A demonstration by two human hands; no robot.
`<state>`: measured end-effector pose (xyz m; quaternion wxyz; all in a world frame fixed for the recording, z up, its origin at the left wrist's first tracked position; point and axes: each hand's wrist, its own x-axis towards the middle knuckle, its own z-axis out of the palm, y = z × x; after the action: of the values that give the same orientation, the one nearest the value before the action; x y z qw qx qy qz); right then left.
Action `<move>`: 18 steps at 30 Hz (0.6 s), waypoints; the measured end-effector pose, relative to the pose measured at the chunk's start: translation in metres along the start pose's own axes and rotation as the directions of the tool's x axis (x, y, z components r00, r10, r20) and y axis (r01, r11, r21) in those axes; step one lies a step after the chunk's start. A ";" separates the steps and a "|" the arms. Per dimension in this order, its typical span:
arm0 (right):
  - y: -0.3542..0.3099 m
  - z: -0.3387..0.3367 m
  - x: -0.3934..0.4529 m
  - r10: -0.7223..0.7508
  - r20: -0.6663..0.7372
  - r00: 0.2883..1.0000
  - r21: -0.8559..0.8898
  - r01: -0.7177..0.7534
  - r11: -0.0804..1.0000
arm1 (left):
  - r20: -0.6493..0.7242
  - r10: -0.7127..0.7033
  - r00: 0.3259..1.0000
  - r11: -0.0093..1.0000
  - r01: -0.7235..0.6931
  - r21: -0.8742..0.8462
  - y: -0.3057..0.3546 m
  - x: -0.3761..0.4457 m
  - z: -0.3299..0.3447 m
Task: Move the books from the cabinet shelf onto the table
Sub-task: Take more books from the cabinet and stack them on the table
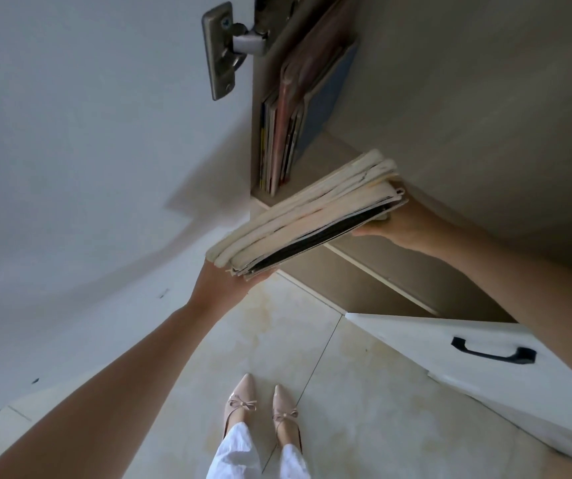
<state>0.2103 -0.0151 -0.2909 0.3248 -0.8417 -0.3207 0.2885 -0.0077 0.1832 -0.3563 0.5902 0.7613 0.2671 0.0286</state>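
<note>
Head view: my left hand point(224, 283) grips the near end of a stack of books point(307, 214), cream page edges up, long axis rising rightward to my right hand point(396, 224) gripping the far end, in front of the cabinet shelf point(332, 152).

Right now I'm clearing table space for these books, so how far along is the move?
Nothing shows as finished: no table is in view. In hand: a stack of books, held off the shelf between the left hand at its near end and the right hand at its far end. Left: several upright books stand at the shelf's left end, beside the open cabinet door.
</note>
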 end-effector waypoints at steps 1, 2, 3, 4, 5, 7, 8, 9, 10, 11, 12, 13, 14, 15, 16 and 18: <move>0.001 0.000 -0.005 0.004 0.009 1.000 -0.009 -0.004 1.000 | 0.028 0.024 0.999 0.999 -0.023 -0.022 0.003 -0.002 -0.003; 0.004 0.001 -0.013 0.027 0.004 1.000 -0.031 -0.027 0.999 | 0.046 0.054 0.997 0.997 -0.051 -0.058 0.000 -0.003 -0.005; 0.001 0.002 -0.022 0.049 0.034 0.998 -0.020 -0.048 0.999 | 0.084 0.042 0.996 0.997 -0.036 -0.071 0.004 -0.007 -0.007; -0.005 0.003 -0.032 0.059 0.051 0.997 0.010 -0.060 0.998 | 0.117 0.027 0.993 0.996 -0.016 -0.092 0.007 -0.011 -0.009; -0.016 0.005 -0.043 0.062 0.057 0.996 0.028 -0.063 0.998 | 0.146 0.014 0.989 0.994 0.002 -0.109 0.010 -0.016 -0.013; -0.029 0.006 -0.067 0.145 0.121 0.982 0.086 -0.156 0.984 | 0.209 -0.043 0.977 0.979 0.083 -0.186 0.022 -0.033 -0.019; -0.035 0.005 -0.079 0.178 0.167 0.970 0.122 -0.200 0.972 | 0.231 -0.063 0.971 0.965 0.119 -0.234 0.031 -0.044 -0.023; -0.043 0.004 -0.094 0.203 0.204 0.958 0.135 -0.233 0.963 | 0.223 -0.081 0.972 0.950 0.143 -0.279 0.041 -0.059 -0.027; -0.051 0.005 -0.106 0.222 0.219 0.950 0.171 -0.262 0.950 | 0.204 -0.096 0.974 0.933 0.159 -0.322 0.049 -0.073 -0.029; -0.059 0.005 -0.119 0.241 0.224 0.944 0.225 -0.291 0.930 | 0.176 -0.112 0.978 0.917 0.170 -0.361 0.058 -0.086 -0.031; -0.070 0.005 -0.133 0.244 0.231 0.942 0.307 -0.309 0.900 | 0.142 -0.128 0.982 0.895 0.176 -0.409 0.069 -0.104 -0.033; -0.082 0.005 -0.145 0.244 0.241 0.939 0.388 -0.324 0.863 | 0.103 -0.142 0.984 0.872 0.174 -0.458 0.080 -0.120 -0.034; -0.093 0.005 -0.156 0.248 0.245 0.937 0.450 -0.337 0.827 | 0.065 -0.159 0.985 0.849 0.170 -0.501 0.089 -0.137 -0.034; -0.101 0.006 -0.166 0.247 0.248 0.937 0.500 -0.343 0.795 | 0.030 -0.181 0.983 0.826 0.168 -0.537 0.096 -0.154 -0.032; -0.110 0.007 -0.176 0.243 0.246 0.938 0.549 -0.342 0.763 | -0.015 -0.208 0.978 0.803 0.162 -0.574 0.104 -0.172 -0.030; -0.131 0.010 -0.195 0.243 0.255 0.936 0.579 -0.350 0.736 | -0.102 -0.263 0.959 0.750 0.137 -0.647 0.115 -0.207 -0.027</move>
<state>0.0350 -0.0763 -0.1470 0.5037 -0.7030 -0.0957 0.4928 -0.1518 0.0975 -0.1866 0.7838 0.4782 0.3761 0.1245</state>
